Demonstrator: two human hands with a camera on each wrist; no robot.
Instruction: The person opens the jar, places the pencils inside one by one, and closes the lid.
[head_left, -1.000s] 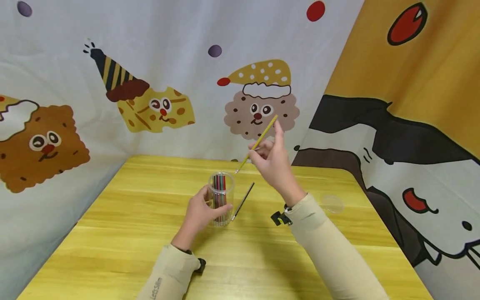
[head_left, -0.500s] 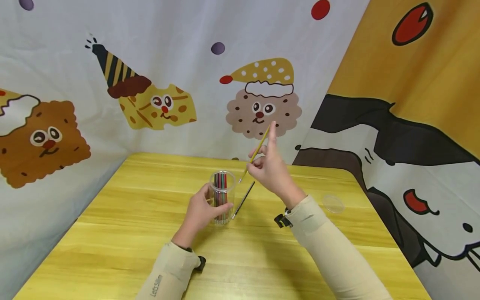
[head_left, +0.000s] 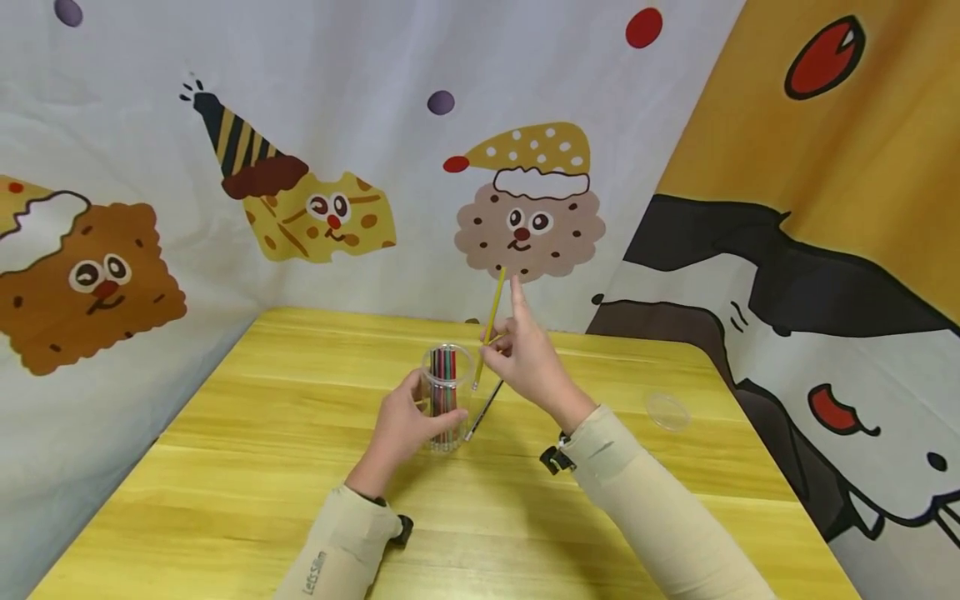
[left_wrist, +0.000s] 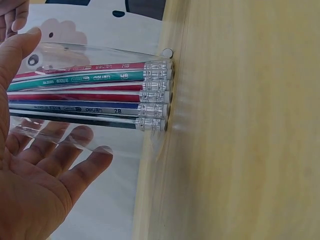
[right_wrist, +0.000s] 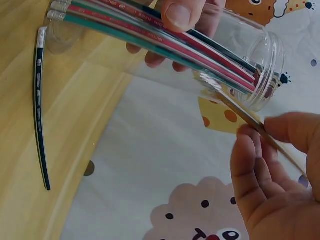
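Observation:
My left hand (head_left: pixel 401 427) grips a clear plastic jar (head_left: pixel 461 393) that stands upright on the table, thumb across its front. Inside are several pencils (left_wrist: pixel 107 77) in red, green, blue-grey and black, eraser ends at the bottom in the left wrist view. Between thumb and fingers my right hand (head_left: pixel 531 362) pinches a yellow pencil (head_left: pixel 492 310), index finger stretched out straight. That pencil is slightly tilted, its eraser end low, just right of the jar's rim and outside the jar. A black pencil (head_left: pixel 484 412) lies on the table to the jar's right, partly behind the right hand.
A round clear lid (head_left: pixel 667 412) lies on the wooden table (head_left: pixel 225 508) at the right. Behind the table hangs a cloth (head_left: pixel 390 50) printed with cartoon food figures, and an orange and black part (head_left: pixel 847 167) of it is on the right.
My right hand has moved left and down with the yellow pencil, which is now more upright and closer to the jar. My left hand keeps its hold on the jar.

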